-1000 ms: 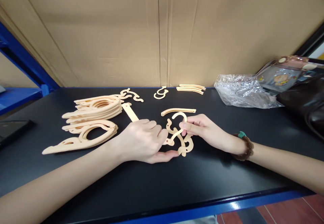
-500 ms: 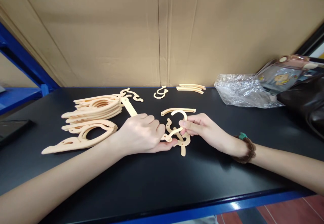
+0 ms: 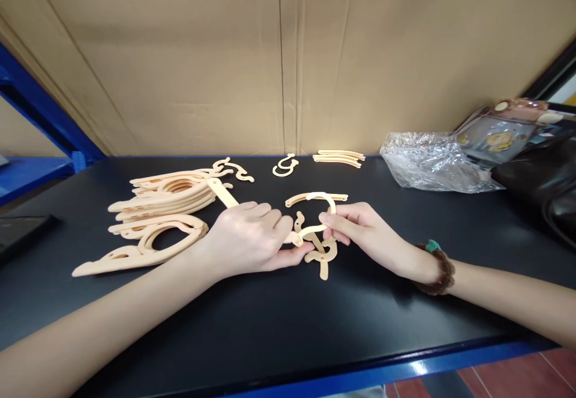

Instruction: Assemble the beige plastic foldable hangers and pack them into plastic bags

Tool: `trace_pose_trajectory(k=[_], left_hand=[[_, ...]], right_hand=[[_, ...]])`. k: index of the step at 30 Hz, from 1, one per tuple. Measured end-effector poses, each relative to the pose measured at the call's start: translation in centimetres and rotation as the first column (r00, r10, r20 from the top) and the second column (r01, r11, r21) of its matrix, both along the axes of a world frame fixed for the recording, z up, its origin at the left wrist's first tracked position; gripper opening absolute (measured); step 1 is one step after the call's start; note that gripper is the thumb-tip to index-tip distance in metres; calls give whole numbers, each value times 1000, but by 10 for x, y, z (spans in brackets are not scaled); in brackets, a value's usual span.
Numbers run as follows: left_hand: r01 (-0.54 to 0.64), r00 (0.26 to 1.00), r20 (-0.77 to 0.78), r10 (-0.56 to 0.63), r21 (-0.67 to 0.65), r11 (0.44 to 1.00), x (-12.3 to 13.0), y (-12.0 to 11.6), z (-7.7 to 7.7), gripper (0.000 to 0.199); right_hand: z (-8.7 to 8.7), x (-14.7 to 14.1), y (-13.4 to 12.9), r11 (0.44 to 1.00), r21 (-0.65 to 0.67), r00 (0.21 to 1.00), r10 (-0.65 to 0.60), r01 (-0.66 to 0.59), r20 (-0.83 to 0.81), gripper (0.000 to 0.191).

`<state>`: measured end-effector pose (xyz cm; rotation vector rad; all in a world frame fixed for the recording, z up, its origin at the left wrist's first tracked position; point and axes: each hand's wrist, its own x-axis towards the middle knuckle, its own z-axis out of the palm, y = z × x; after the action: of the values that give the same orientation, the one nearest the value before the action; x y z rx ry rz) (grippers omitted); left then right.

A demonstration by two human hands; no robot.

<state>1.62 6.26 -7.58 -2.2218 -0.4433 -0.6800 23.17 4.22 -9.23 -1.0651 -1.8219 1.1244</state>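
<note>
My left hand [image 3: 256, 236] is wrapped round a flat cream plastic strip [image 3: 222, 194], whose one end sticks out to the upper left. Between thumb and fingers, my right hand [image 3: 355, 227] pinches a cream curved hook [image 3: 333, 206]. The hook's lower end meets a cream piece at my left thumb; my fingers hide much of that joint. Just beyond and below, loose hooks and a short strip [image 3: 324, 269] lie on the black table. A curved strip [image 3: 294, 199] rests behind the held hook.
Stacked cream hanger parts [image 3: 175, 197] lie at the left, with small hooks [image 3: 240, 173] behind. More hooks [image 3: 283, 170] and thin strips [image 3: 339, 156] lie by the cardboard [image 3: 202, 56]. Clear plastic wrap [image 3: 423, 161] and a black bag [image 3: 540, 176] are at the right.
The hook in my right hand has turned, so its curve now opens more to the left and lies flatter. My left hand has shifted slightly, and the strip's outer end has moved left.
</note>
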Motion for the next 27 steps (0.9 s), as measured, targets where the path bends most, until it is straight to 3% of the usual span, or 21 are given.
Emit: trace_pose_trajectory(k=[4,8,13,17,19,21,24,27], left_hand=[[-70,997,30,77,-183,981,2,1,-1,35],[-126,991,2,132,-304,944,4,-3,-1,20],[-169,963,115,245,-449,877,-5,-4,6,19],[-77,916,260,305,-632,771,-13,-1,15,19],[30,891,331,311,-727,686,-14,0,17,17],[170,871,392,297,-806,567,-12,0,18,16],[376,836,464,293,-873,311,-8,0,16,17],[480,808,478,344,-873,85,-5,3,11,20]], right_hand=[[3,0,3,991,55,993,-120,121,-23,40],[3,4,7,982,92,987,-163,163,-11,43],[0,8,10,947,288,976,-181,139,122,37],[-4,14,21,859,510,916,-242,49,319,15],[-7,20,31,830,558,885,-270,13,380,12],[-10,30,44,823,567,872,-298,29,389,12],[-13,43,60,825,564,850,-330,48,411,18],[-14,50,67,850,527,840,-282,-6,463,27]])
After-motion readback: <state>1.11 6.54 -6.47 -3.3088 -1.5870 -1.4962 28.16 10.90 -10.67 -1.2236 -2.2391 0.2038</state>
